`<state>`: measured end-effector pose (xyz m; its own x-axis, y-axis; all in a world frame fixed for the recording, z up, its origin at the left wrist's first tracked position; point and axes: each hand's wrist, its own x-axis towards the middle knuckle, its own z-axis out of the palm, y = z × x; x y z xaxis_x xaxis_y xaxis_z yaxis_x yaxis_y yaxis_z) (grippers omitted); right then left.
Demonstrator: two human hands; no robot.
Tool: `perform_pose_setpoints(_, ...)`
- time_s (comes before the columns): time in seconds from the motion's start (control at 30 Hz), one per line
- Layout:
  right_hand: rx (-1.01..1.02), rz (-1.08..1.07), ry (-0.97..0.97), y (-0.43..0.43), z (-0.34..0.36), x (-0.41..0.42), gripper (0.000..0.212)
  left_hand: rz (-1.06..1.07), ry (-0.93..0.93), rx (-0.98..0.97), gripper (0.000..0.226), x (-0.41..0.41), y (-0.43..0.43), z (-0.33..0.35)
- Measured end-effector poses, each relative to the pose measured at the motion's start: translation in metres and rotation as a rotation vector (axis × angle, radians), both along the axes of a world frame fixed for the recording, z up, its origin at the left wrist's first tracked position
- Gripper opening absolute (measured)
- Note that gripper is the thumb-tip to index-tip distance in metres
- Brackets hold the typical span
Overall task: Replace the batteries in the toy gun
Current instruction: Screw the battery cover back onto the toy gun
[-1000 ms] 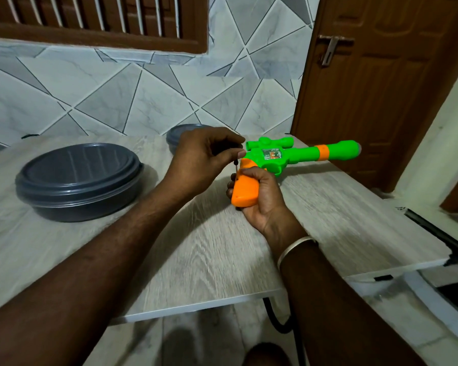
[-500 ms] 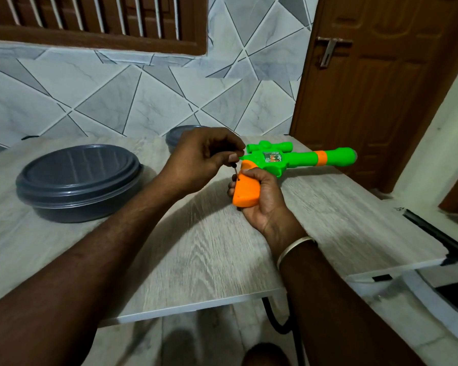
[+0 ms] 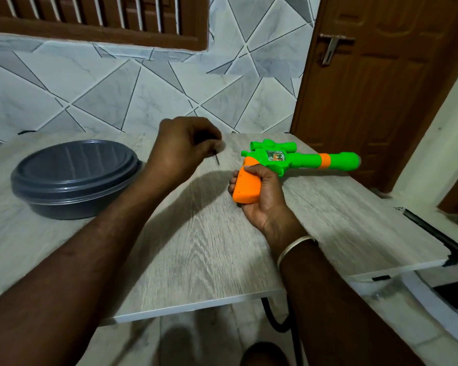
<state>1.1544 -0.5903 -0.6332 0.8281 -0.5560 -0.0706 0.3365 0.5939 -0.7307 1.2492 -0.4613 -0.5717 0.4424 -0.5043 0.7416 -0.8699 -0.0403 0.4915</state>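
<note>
The toy gun (image 3: 299, 159) is green with an orange handle and an orange ring on its barrel, and it points right above the wooden table (image 3: 196, 247). My right hand (image 3: 262, 194) grips the orange handle from below. My left hand (image 3: 180, 149) is off to the left of the gun, its fingers curled round a small dark screwdriver (image 3: 216, 157) whose thin tip points down toward the table. The screwdriver's handle is hidden inside my fist. No batteries are visible.
A dark grey lidded bowl (image 3: 74, 178) sits on the table's left side. A tiled wall runs behind, and a brown door (image 3: 381, 88) stands at the right. The table's front edge is near me, with floor and a black cable below.
My left hand has pulled the screwdriver away from the gun's handle, moving left and back. The right hand still holds the gun, now slightly lower.
</note>
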Motion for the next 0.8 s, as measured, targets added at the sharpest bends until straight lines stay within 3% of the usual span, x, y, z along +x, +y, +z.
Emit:
perform_pose_setpoints(0.37, 0.034, 0.004, -0.009, 0.004, 0.002, -0.003, 0.011, 0.244, 0.071, 0.608, 0.012, 0.005, -0.01, -0.019)
perform_pose_setpoints(0.8, 0.043, 0.008, -0.01, 0.006, 0.004, -0.005, 0.011, 0.382, 0.099, 0.75, 0.015, 0.013, -0.011, -0.03)
